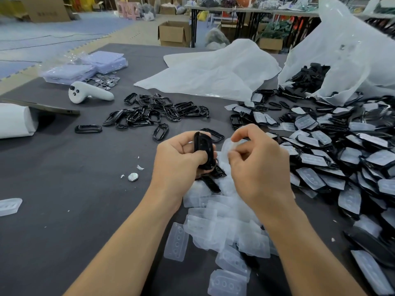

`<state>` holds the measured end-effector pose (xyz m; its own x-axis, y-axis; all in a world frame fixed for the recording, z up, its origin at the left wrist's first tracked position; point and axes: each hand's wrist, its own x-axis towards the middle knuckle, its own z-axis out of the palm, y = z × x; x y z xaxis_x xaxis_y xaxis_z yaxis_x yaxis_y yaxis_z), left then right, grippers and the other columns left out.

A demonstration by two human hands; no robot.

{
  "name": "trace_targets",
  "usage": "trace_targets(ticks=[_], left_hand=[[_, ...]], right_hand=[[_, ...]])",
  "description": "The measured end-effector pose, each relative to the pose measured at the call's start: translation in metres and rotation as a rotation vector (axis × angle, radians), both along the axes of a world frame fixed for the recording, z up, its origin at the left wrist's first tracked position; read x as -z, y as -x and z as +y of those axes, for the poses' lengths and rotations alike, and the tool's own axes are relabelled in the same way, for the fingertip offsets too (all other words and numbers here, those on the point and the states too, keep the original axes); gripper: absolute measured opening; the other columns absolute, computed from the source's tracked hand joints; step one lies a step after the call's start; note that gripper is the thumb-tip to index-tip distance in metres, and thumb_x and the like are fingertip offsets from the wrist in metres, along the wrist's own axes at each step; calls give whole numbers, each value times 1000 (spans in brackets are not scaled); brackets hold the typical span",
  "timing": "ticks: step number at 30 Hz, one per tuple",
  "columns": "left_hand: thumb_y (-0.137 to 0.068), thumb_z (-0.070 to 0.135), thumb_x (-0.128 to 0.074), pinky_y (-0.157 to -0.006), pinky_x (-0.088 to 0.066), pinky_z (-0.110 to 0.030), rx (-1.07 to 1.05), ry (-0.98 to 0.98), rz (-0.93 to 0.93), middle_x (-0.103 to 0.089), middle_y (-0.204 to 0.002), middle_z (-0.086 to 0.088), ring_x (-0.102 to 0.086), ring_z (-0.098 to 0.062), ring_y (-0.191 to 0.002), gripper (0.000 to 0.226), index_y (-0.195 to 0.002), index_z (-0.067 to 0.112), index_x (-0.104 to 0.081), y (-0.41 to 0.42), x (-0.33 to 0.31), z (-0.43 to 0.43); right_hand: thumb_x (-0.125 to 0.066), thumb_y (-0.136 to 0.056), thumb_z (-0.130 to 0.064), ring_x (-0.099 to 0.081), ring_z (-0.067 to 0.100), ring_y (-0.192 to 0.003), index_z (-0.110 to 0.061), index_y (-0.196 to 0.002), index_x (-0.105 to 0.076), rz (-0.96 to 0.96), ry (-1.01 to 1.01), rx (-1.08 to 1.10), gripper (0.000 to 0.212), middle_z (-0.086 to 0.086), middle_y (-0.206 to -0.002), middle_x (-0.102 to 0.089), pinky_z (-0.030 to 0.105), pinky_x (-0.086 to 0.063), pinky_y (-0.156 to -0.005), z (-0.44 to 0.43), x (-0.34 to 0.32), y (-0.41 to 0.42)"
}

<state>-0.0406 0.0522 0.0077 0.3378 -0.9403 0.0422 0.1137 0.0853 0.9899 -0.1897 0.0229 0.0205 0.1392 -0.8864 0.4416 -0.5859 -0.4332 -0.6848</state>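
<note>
- Left grip [181, 161] is curled round a black key shell [204, 152], thumb laid across its face, holding it on end just above the dark worktop [64, 184].
- Right grip [258, 165] pinches a clear rubber button pad [229, 146] between thumb and fingertips, right beside the shell; whether pad and shell touch cannot be told.
- Both are held over a heap of loose clear pads [213, 221] lying between the forearms.
- To the right, well spread out, is a heap of black shells with pads fitted [342, 163], spilling from an open white bag [346, 52].
- Farther back, left of centre, lies a loose pile of black frames [154, 112].
- One coin cell [133, 176] lies alone, left of the left grip.
- More coin cells [106, 81] lie at the far left, just beside a white controller [89, 94].
</note>
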Motion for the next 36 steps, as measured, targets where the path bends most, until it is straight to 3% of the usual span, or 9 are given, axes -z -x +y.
trace_targets(ticks=[5, 10, 17, 22, 25, 29, 32, 34, 36], left_hand=[[-77, -1, -63, -75, -63, -37, 10, 39, -149, -80, -81, -3, -75, -16, -78, 39, -91, 31, -81, 8, 1, 1], [-86, -18, -54, -66, -61, -27, 87, 22, 41, -80, -87, -6, -77, -17, -81, 49, -91, 23, -80, 1, -2, 1], [-66, -9, -55, -69, -60, -31, 331, -32, 214, -74, -84, -18, -72, -29, -78, 40, -96, 6, -77, 0, -2, 2], [-69, -8, -57, -70, -61, -31, 335, -42, 202, -77, -87, -13, -75, -24, -79, 40, -94, 12, -81, 1, 0, 2], [-73, -9, -60, -71, -61, -33, 253, -51, 177, -77, -91, -13, -73, -25, -81, 38, -101, 8, -79, 2, 1, 0], [-88, -15, -63, -65, -58, -26, 86, -100, 38, -81, -92, -9, -75, -20, -77, 35, -105, 11, -78, 5, 3, -1], [-92, -4, -70, -62, -57, -22, 110, -75, 25, -80, -82, -5, -71, -12, -71, 21, -102, 12, -80, 10, 2, 1], [-95, 4, -71, -71, -59, -31, 116, -67, 7, -79, -83, -8, -70, -14, -76, 16, -103, 14, -80, 13, 3, 1], [-98, 11, -69, -81, -57, -41, 140, -57, 26, -79, -93, -19, -67, -22, -83, 12, -105, 13, -80, 16, 2, 3]], right_hand=[[-73, -86, -12, -67, 3, -69, -31, -107, -59, -105, -92, 0, 31, -25, -69, -71, 17, -49, -66, 2, 1, -8], [-59, -91, 6, -70, 14, -63, -19, -108, -67, -589, -501, -147, 31, 0, -69, -75, 30, -52, -67, -8, -6, -3], [-64, -95, -3, -52, 23, -73, -13, -96, -78, -655, -831, -397, 17, 12, -86, -67, 31, -47, -70, -14, -10, 10], [-64, -96, -10, -43, 27, -77, -13, -80, -69, -550, -793, -356, 18, 13, -81, -57, 27, -41, -63, -15, -12, 15], [-62, -96, -5, -36, 28, -74, -13, -76, -65, -670, -754, -366, 22, 12, -79, -49, 35, -35, -69, -15, -15, 17], [-66, -95, -9, -37, 13, -61, -13, -76, -69, -737, -618, -403, 19, 1, -66, -53, 27, -32, -60, -13, -18, 14], [-70, -93, -5, -49, 12, -54, -12, -74, -71, -544, -444, -316, 21, -1, -61, -62, 25, -43, -53, -8, -11, 1], [-74, -92, -10, -58, 24, -59, -17, -74, -71, -363, -299, -192, 19, 2, -63, -67, 37, -53, -58, -7, -3, -5], [-75, -91, -17, -61, 14, -60, -22, -75, -71, -271, -199, -101, 18, -4, -66, -69, 32, -53, -59, -6, 4, -6]])
